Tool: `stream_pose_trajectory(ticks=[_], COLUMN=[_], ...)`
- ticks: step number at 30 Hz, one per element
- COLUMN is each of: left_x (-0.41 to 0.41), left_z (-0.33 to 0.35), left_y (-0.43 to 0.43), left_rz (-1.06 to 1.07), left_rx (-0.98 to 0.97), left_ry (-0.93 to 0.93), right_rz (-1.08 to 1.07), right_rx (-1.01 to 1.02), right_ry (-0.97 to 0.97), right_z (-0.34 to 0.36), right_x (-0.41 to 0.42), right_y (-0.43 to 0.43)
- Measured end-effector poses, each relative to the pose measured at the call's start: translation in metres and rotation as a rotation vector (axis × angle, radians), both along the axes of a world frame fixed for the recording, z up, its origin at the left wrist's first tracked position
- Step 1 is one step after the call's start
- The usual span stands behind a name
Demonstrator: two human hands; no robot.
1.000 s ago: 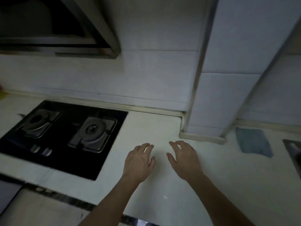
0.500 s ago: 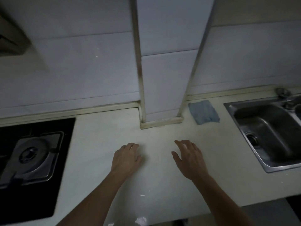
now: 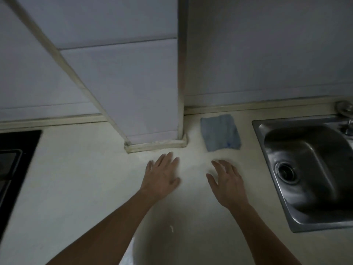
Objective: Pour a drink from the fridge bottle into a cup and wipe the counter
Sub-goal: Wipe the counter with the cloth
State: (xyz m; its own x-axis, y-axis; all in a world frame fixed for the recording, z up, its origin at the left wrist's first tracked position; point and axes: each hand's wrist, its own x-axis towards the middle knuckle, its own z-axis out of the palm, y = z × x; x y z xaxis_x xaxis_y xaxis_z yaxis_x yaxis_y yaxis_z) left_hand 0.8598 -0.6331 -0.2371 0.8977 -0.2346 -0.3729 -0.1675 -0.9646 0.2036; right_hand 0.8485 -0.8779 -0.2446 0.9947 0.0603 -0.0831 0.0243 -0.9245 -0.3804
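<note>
Flat, square blue cloth (image 3: 220,132) — pale smooth counter (image 3: 76,178).

Dim, grey, soft throughout — faint sheen in the sink (image 3: 305,150) at right. Motion-smeared hob (image 3: 19,146) at left edge — straight edges skewed by wide-angle distortion.

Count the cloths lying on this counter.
1. The blue cloth lies flat on the counter, between the tiled column and the sink, just beyond the right hand. Others may lie outside the view.
</note>
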Motion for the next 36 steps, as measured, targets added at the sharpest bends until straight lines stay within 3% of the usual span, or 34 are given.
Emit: stream_pose_trajectory(ticks=[17,23,36], left_x=[0.032,0.034,0.030], left_z=[-0.012,-0.017,-0.011], left_y=[-0.044,-0.043,-0.043], left_rz=[0.065,0.082,0.059], left_rx=[0.012,0.004,-0.007], left_ry=[0.147,0.154,0.124], right_rz=[0.258,0.212,0.584], right_rx=[-0.193,-0.285,-0.293], right_ry=[0.061,0.094,0.093], right_z=[-0.034,-0.052,-0.047], right_x=[0.179,0.172,0.028], right_y=[-0.040,-0.020,-0.035])
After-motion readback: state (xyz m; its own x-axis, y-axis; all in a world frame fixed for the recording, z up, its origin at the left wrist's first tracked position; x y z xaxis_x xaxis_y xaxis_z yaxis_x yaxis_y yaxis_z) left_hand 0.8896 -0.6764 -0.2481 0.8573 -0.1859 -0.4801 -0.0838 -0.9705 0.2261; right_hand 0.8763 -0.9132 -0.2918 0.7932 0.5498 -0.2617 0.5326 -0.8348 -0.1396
